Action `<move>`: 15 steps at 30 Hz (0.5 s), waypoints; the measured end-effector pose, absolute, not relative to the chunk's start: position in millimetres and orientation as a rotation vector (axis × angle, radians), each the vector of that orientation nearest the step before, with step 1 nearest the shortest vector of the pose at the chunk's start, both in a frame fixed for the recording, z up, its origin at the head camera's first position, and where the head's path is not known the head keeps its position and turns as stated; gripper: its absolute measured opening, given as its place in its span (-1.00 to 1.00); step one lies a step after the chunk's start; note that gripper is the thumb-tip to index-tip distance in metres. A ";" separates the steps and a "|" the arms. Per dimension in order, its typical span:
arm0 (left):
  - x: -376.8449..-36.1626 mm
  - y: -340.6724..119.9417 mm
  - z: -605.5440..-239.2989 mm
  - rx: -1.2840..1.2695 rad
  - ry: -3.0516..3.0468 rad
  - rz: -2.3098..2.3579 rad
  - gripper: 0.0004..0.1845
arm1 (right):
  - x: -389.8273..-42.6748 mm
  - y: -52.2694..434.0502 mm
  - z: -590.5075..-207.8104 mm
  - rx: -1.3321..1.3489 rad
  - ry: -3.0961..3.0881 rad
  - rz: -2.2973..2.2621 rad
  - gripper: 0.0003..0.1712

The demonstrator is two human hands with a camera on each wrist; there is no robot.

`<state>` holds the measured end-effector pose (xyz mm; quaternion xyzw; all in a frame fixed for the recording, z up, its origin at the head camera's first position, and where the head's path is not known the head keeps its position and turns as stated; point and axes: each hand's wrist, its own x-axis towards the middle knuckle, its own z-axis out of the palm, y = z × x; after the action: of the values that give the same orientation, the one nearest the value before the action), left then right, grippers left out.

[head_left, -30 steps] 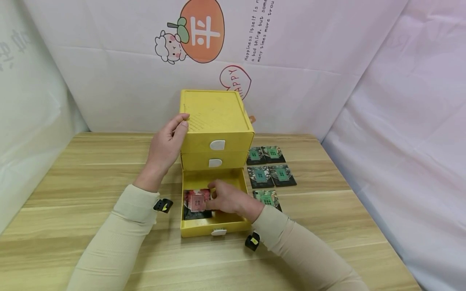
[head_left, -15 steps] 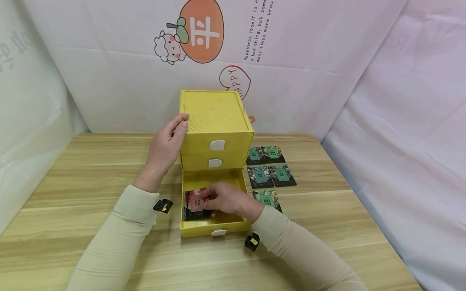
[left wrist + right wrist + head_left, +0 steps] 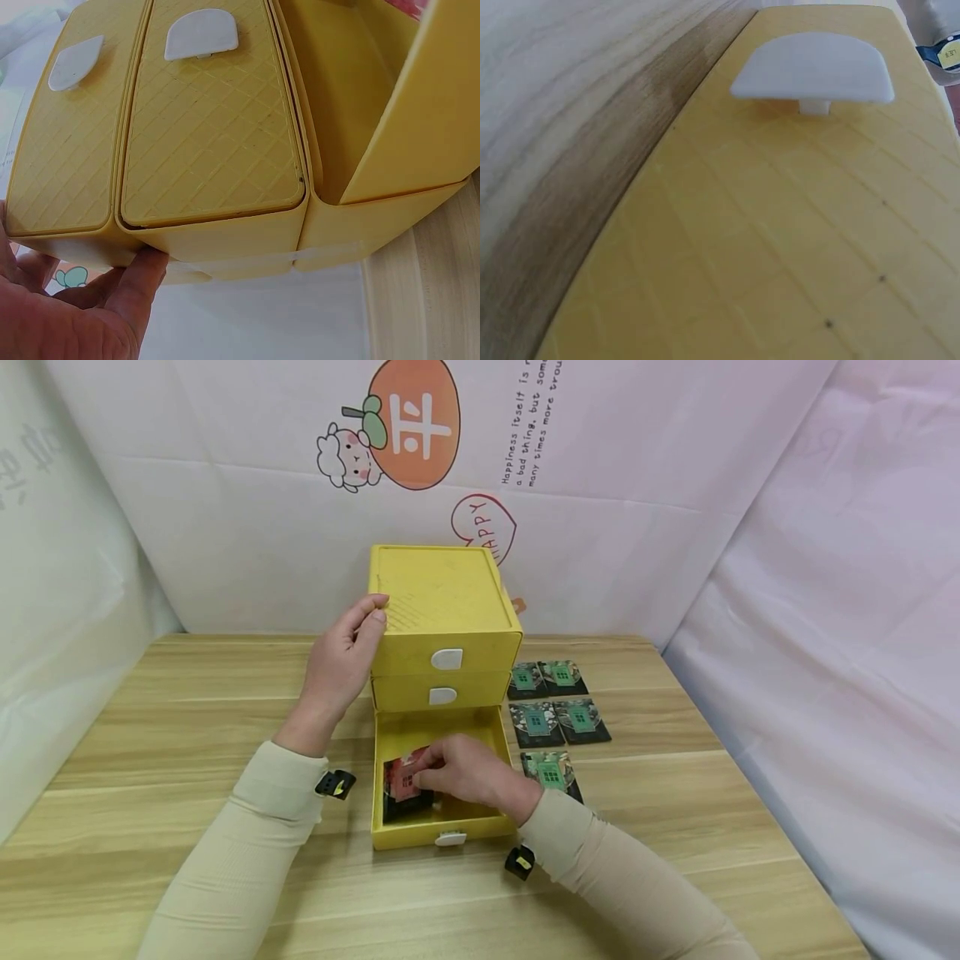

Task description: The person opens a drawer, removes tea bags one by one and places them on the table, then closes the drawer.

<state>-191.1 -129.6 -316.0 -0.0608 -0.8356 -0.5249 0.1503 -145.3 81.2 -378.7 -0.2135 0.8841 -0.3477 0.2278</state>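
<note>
A small yellow plastic three-drawer cabinet [image 3: 446,610] stands on the pale wooden table [image 3: 150,735] against the white backdrop; its bottom drawer [image 3: 438,827] is pulled out toward the person, the two upper drawers pushed in, each with a white half-round handle. The left hand [image 3: 341,664] steadies the cabinet at its upper left corner, thumb lying on the top edge, fingers curled round the left side; in the left wrist view one fingertip [image 3: 146,274] presses the wall of the cabinet [image 3: 210,150]. The right hand [image 3: 468,772] reaches into the open drawer, its fingers bent and pinching a red-and-pink square packet [image 3: 405,777]; that packet is tipped up at the left half of the drawer, over a darker packet beneath it. The right wrist view shows only the drawer front [image 3: 795,247] with its white handle [image 3: 814,71] and the table edge. To the right of the cabinet five green-and-black square packets [image 3: 558,706] lie flat on the table: two, two and one, the nearest partly behind the right sleeve.
</note>
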 end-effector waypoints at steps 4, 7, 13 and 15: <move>-191.2 -129.7 -316.3 -0.181 -2.400 -1.506 -0.45 | -143.6 80.7 -377.6 -0.610 2.496 -0.926 -0.90; -191.5 -129.7 -316.7 -0.186 -2.396 -1.511 -0.45 | -141.9 81.1 -376.1 -0.622 2.529 -0.915 -0.94; -191.6 -129.7 -316.4 -0.183 -2.394 -1.512 -0.45 | -138.5 85.5 -371.8 -0.698 2.607 -0.922 -0.95; -191.7 -129.7 -316.0 -0.183 -2.394 -1.513 -0.45 | -137.6 87.8 -370.2 -0.719 2.633 -0.933 -0.94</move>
<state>-191.7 -129.7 -316.0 -0.0638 -0.8339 -0.5270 0.1513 -137.6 87.8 -370.2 -0.2471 0.9053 -0.3209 0.1282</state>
